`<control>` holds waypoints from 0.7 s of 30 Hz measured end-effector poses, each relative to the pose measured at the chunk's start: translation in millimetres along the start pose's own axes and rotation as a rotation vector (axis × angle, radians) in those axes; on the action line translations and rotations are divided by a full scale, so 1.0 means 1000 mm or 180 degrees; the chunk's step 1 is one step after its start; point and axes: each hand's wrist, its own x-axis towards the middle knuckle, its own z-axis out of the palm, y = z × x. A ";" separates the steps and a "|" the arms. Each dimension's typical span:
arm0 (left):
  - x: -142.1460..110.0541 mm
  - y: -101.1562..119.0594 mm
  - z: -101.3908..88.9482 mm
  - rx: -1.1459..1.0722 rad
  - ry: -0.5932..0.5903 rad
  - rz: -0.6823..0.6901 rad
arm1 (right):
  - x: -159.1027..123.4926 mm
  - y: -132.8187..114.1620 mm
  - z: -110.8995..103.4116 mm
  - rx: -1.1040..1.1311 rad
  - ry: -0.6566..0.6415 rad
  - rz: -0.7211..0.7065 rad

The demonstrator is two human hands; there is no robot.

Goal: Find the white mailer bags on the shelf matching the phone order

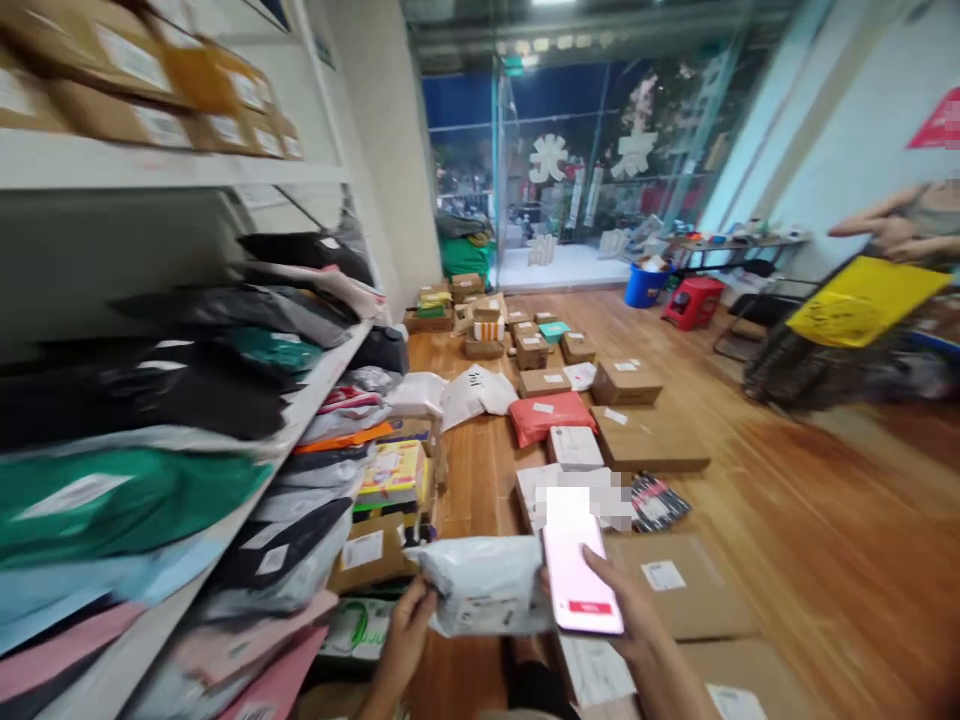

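Note:
My left hand (411, 622) grips the left end of a white plastic mailer bag (487, 580), thumb on its near face. A smartphone (581, 575) with a bright pinkish screen and a red bar near its bottom is in my right hand (619, 595), the thumb lying over the screen. The phone overlaps the right end of the mailer bag, so I cannot tell whether the right fingers touch the bag too. Below the bag, a dark shape and the wooden floor show. Right of the phone lies a large cardboard box (697, 585) with a white label.
On the left, a white shelf (300, 400) holds stacked bagged parcels, with cardboard boxes above. Floor parcels include a red package (551, 418) and a flat brown box (652, 440). Farther off are a blue bin (646, 285) and a red stool (691, 303). Another person (900, 225) stands right.

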 end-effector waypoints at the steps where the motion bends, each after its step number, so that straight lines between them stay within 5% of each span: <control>1: 0.026 0.002 0.006 -0.0024 0.0071 -0.0076 | 0.025 -0.016 0.005 -0.0072 -0.0111 -0.0121; 5: 0.112 0.027 0.028 -0.0212 0.0320 -0.0320 | 0.117 -0.075 0.020 -0.0278 -0.0583 -0.0188; 8: 0.150 0.056 0.042 -0.0134 0.0483 -0.0302 | 0.164 -0.106 0.026 -0.0371 -0.0719 -0.0152; 13: 0.186 0.085 0.056 -0.0304 0.0803 -0.0329 | 0.212 -0.137 0.029 -0.0432 -0.0534 0.0077; 21: 0.257 0.076 0.064 -0.0873 0.0860 -0.0287 | 0.262 -0.166 0.038 -0.0562 -0.0069 0.0260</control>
